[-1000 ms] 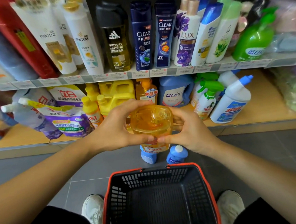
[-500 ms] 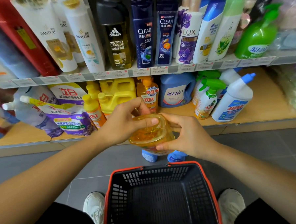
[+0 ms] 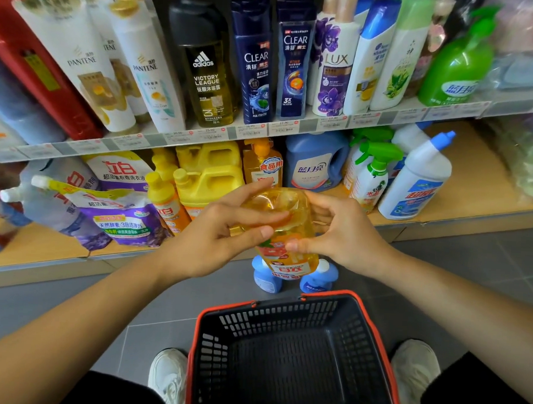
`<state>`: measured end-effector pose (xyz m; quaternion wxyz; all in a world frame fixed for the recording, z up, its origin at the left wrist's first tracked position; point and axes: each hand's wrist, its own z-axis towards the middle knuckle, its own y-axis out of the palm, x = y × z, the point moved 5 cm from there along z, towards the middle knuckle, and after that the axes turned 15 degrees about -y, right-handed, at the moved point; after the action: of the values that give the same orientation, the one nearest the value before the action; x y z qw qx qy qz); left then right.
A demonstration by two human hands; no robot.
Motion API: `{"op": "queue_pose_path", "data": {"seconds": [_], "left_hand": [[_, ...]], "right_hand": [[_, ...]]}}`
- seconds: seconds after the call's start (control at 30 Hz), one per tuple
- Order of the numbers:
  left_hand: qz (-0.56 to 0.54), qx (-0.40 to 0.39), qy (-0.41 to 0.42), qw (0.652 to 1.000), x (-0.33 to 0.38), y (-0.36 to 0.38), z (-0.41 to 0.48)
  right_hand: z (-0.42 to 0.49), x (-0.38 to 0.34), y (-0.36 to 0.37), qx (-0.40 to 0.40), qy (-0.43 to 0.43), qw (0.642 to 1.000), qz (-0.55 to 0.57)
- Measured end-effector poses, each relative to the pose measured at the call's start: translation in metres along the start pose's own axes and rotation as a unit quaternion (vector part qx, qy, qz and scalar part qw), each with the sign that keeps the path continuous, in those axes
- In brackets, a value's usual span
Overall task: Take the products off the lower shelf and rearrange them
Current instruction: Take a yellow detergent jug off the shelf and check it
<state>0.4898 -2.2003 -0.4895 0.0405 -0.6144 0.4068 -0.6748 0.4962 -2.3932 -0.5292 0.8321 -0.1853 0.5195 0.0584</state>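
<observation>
A clear bottle of orange-yellow liquid [image 3: 291, 234] hangs in front of the lower shelf [image 3: 462, 209], gripped from both sides. My left hand [image 3: 220, 233] wraps its left side with fingers across the top. My right hand [image 3: 334, 233] holds its right side. The bottle's base points towards me and its label faces down. On the lower shelf stand yellow jugs [image 3: 211, 174], an orange pump bottle [image 3: 262, 164], a blue detergent jug [image 3: 315, 164], a green-trigger spray bottle [image 3: 370, 176], a white bottle with a blue cap [image 3: 414, 181] and purple refill pouches [image 3: 116, 215].
Two small blue bottles [image 3: 267, 276] stand on the grey floor below the held bottle. A black basket with a red rim [image 3: 291, 357] sits between my white shoes. The upper shelf [image 3: 262, 130] is packed with shampoo and body-wash bottles.
The held bottle has tipped, so its label now shows beneath my hands. My left fingers have slid across its top. Both hands sit slightly higher, nearer the shelf.
</observation>
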Motion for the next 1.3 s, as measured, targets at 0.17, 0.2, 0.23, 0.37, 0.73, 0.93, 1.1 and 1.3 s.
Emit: {"op": "queue_pose_path", "data": {"seconds": [0.17,0.2,0.23,0.37,0.73,0.93,1.1,1.3], "left_hand": [[0.004,0.064,0.02,0.998,-0.003,-0.006,0.0],[0.007,0.084,0.025,0.996,-0.004,-0.007,-0.001],[0.007,0.101,0.028,0.994,-0.005,-0.009,-0.001],[-0.017,0.138,0.015,0.99,-0.01,-0.013,0.0],[-0.07,0.093,-0.175,0.978,-0.059,0.013,0.007],[-0.248,-0.063,-0.275,0.927,-0.09,0.049,0.008],[-0.31,-0.05,-0.311,0.897,-0.101,0.041,0.006],[-0.364,0.006,-0.341,0.867,-0.107,0.045,-0.01]], "right_hand": [[-0.001,0.004,-0.001,0.01,0.014,1.0,0.011],[-0.001,0.005,-0.001,0.015,0.015,1.0,0.016],[0.0,0.005,-0.002,0.022,0.017,0.999,0.021],[0.001,0.007,-0.004,0.035,0.024,0.998,0.034],[0.003,0.016,-0.016,0.151,0.097,0.97,0.162],[0.011,0.021,-0.022,0.205,0.111,0.949,0.212],[0.015,0.024,-0.018,0.177,0.123,0.956,0.2],[0.012,0.037,-0.012,0.2,0.172,0.937,0.228]]}}
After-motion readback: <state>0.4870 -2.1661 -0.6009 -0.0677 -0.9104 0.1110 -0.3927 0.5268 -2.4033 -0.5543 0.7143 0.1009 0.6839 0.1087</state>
